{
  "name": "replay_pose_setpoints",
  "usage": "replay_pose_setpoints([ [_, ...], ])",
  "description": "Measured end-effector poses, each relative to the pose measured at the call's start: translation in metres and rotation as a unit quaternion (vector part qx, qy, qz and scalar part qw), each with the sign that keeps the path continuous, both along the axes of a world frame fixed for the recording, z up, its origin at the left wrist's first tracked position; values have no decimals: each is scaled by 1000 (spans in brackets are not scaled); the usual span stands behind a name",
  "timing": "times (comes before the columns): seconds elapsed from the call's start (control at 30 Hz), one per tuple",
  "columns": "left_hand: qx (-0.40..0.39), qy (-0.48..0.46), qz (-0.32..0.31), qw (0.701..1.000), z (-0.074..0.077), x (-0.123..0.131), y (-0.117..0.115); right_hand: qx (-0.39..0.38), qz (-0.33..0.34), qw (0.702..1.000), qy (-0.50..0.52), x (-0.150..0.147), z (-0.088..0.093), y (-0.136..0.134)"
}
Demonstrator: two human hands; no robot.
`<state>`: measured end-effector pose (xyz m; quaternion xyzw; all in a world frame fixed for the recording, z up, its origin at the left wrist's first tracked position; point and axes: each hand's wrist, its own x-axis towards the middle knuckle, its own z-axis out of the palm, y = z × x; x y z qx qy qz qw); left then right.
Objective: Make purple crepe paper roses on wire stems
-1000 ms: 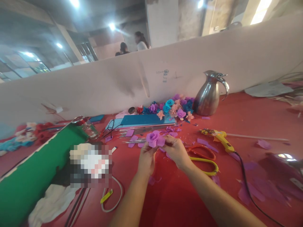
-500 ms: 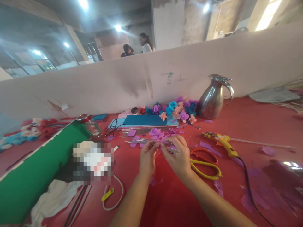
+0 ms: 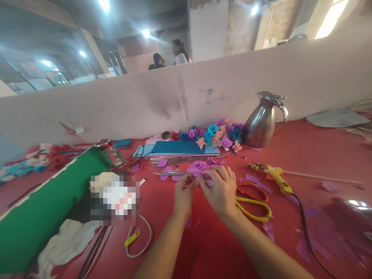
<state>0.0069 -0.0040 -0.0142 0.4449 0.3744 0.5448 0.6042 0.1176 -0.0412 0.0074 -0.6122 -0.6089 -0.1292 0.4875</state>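
A purple paper flower (image 3: 198, 167) with layered petals is held up in front of me over the red table (image 3: 200, 248). The fingertips of my left hand (image 3: 185, 192) pinch its underside from the left. From the right, my right hand (image 3: 219, 190) grips the base too, thumb and forefinger meeting my left fingers. Its stem, if it has one, is hidden by my fingers. Scissors with a yellow and a red handle (image 3: 252, 209) lie just right of my right wrist. Purple paper pieces (image 3: 167, 173) and thin wires (image 3: 171, 173) lie behind my left hand.
A yellow glue gun (image 3: 279, 179) with a black cord lies at right. Behind it stands a steel jug (image 3: 260, 124). Finished paper flowers (image 3: 216, 135) are heaped by a blue folder (image 3: 180, 147). A green board (image 3: 58, 209), a glass jar (image 3: 114, 155) and a looped cable (image 3: 151, 232) occupy the left.
The purple flower has tilted and risen between my fingers, so its layered petals now show more fully. Both hands have shifted slightly to the right and keep their pinch.
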Motion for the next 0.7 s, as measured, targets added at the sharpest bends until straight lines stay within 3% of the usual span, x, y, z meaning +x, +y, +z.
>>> replay_pose_setpoints([
  [0.43, 19, 8, -11, 1000, 2, -1, -1, -2, 6, 997, -73, 3, 4, -1],
  [0.63, 13, 14, -17, 1000, 4, -2, -1, 10, 53, 987, -153, 9, 9, -5],
  [0.7, 6, 2, -16, 1000, 4, -2, -1, 23, 79, 988, -131, 10, 11, -6],
])
